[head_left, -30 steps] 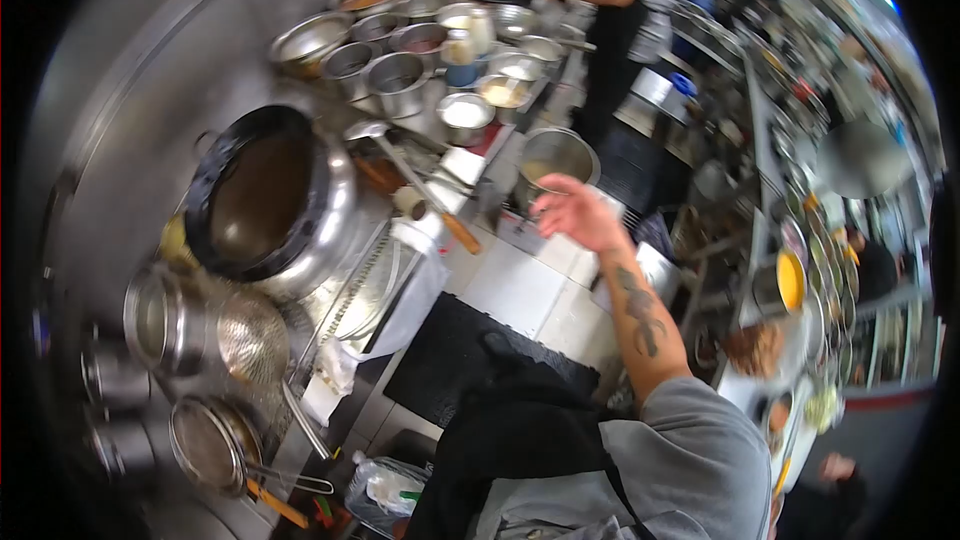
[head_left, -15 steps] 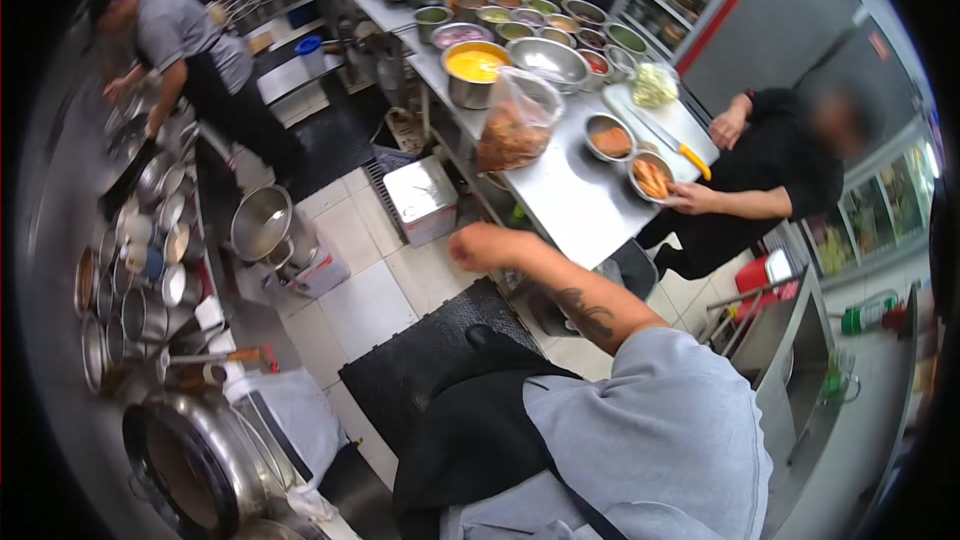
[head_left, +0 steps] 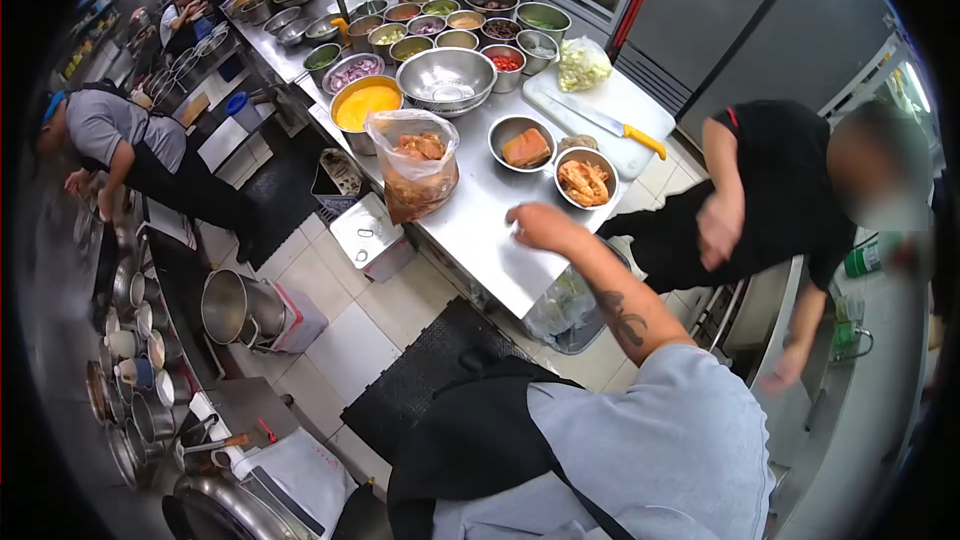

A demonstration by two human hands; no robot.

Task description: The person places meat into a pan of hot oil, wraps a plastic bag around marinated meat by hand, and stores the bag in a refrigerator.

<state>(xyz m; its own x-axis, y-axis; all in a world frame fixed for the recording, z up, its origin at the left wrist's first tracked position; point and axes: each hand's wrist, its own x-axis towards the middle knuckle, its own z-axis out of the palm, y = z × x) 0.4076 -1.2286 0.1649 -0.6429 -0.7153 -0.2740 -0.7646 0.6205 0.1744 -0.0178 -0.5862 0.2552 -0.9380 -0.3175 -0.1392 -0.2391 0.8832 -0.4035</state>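
The right hand [head_left: 543, 227] is out in front at the end of a bare arm, over the corner end of the shiny steel table [head_left: 480, 250], with its fingers a bit bent. I can't see anything in it, and I can't tell how far its fingers are closed or whether it touches the table. The left hand is out of sight, so I can't tell what it does. Nearest to the right hand is a small steel bowl of orange meat pieces [head_left: 560, 172], just past the knuckles and not touched. Right beside it is another steel bowl with a pink-orange block [head_left: 508, 132]. On the other side, near the table's edge, a clear plastic bag of reddish meat [head_left: 415, 178] stands up. Behind the bowls, a knife with a yellow handle [head_left: 645, 142] lies on a white cutting board [head_left: 635, 112], with a pale green heap of chopped leaves [head_left: 585, 65] at the far end. A steel pot of yellow liquid [head_left: 358, 140] sits by the bag, near a big steel bowl [head_left: 440, 72]. A worker in black [head_left: 765, 175] stands past the table, both hands off it.
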